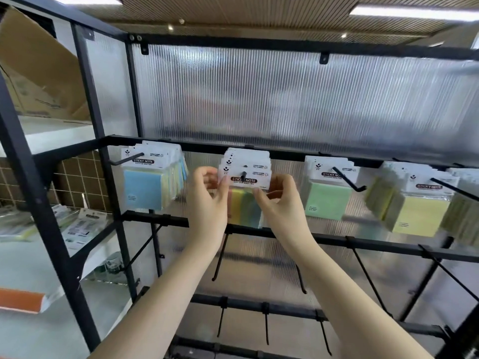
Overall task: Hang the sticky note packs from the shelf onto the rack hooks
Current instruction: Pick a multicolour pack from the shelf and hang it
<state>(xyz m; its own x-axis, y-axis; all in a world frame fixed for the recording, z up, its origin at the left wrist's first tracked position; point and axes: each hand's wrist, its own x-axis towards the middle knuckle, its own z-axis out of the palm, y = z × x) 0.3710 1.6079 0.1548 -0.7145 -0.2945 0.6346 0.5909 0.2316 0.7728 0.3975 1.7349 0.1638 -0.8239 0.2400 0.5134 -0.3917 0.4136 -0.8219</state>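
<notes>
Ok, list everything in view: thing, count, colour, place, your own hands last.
multicolour pack: one in front of a stack, white header, on the second hook of the top rail, held by both hands
blue packs: a stack, far-left hook
green packs: a stack, third hook
yellow packs: a stack, blurred, fourth hook
empty hooks: several, black, lower rails
rack: one, black frame with ribbed translucent backing
loose packs: a few, lying on the left shelf
cardboard box: one, brown, upper left shelf
left hand: pinches the pack's left edge
right hand: pinches its right edge
</notes>
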